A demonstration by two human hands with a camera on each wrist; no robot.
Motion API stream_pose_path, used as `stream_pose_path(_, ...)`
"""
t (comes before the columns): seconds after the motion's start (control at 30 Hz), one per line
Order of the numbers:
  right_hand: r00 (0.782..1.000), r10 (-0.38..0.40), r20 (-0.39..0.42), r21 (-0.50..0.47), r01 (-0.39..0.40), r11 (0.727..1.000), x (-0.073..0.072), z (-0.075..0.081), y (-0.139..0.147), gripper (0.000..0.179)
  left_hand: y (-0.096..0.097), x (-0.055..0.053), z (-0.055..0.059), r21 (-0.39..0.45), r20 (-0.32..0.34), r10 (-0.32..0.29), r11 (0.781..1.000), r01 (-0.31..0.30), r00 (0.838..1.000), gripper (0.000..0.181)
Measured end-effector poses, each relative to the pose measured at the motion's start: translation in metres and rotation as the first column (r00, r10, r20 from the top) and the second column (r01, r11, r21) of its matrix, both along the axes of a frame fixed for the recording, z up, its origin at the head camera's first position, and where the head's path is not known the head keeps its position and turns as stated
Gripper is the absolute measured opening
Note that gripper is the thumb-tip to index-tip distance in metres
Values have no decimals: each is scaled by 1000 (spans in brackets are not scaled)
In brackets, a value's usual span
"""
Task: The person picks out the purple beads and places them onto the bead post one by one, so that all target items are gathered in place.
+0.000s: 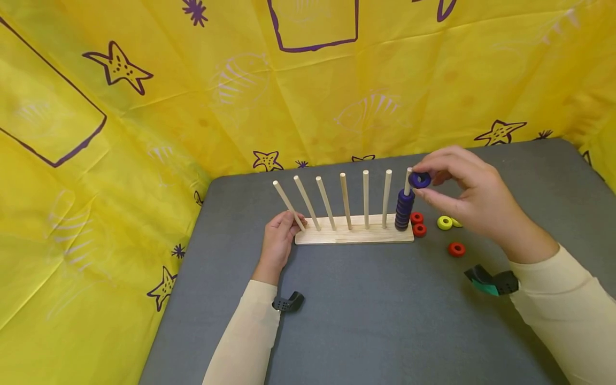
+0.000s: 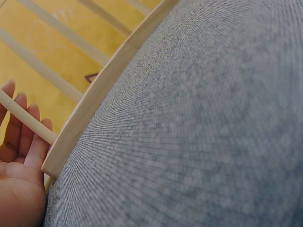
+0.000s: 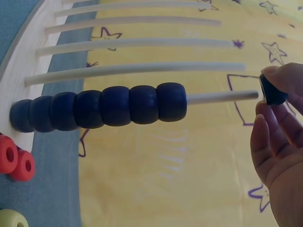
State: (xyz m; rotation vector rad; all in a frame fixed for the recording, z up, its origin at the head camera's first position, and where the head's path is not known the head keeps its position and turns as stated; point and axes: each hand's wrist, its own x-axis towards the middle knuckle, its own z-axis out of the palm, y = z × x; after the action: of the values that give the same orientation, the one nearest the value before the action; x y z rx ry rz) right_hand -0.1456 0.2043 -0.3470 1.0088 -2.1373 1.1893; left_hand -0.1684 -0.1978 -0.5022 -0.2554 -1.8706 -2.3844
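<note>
A dark blue wooden ring (image 1: 420, 180) is pinched between the thumb and fingers of my right hand (image 1: 467, 195). In the right wrist view the ring (image 3: 273, 91) is close to the tip of the end peg (image 3: 222, 97). Several dark blue rings (image 1: 404, 209) are stacked on that rightmost peg. The pale wooden base (image 1: 353, 235) carries a row of upright bare pegs to the left of the stack. My left hand (image 1: 280, 235) rests against the base's left end. In the left wrist view its loosely bent fingers (image 2: 35, 137) lie behind the leftmost peg (image 2: 28, 118).
Red rings (image 1: 420, 230) lie beside the base's right end, with another red ring (image 1: 456, 249) nearer to me. Yellow rings (image 1: 445, 223) sit to their right. A grey cloth (image 1: 346, 310) covers the table, and yellow printed fabric (image 1: 308, 107) hangs behind and at the sides.
</note>
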Motion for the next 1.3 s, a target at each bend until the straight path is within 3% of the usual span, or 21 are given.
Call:
stream_pose_path(0.23, 1000, -9, 7, -15, 9, 1000, -4, 2, -2, 64, 0, -1, -1, -13, 1, -2, 1000, 2, 1000, 35)
stream_pose_path(0.4, 999, -15, 32, -26, 16, 1000, -6, 5, -4, 31, 0, -1, -1, -7, 5, 1, 1000, -1, 1000, 35)
stream_pose_path(0.57, 999, -27, 40, -26, 29, 999, -7, 8, -8, 52, -1, 0, -1, -3, 1, 0, 1000, 0, 1000, 37)
stream_pose_path(0.8, 999, -22, 48, -43, 24, 999, -10, 7, -12, 49, 0, 0, -2, -3, -4, -3, 1000, 3, 1000, 37)
stream_pose_path(1.07, 990, -85, 116, -31, 89, 996, -11, 1, -12, 45, 0, 0, -1, 0, -9, -8, 1000, 8, 1000, 36)
stream_pose_path(1.3, 985, -91, 149, -33, 97, 995, -14, -6, -14, 44, 0, 0, -2, -5, -12, -9, 1000, 8, 1000, 37)
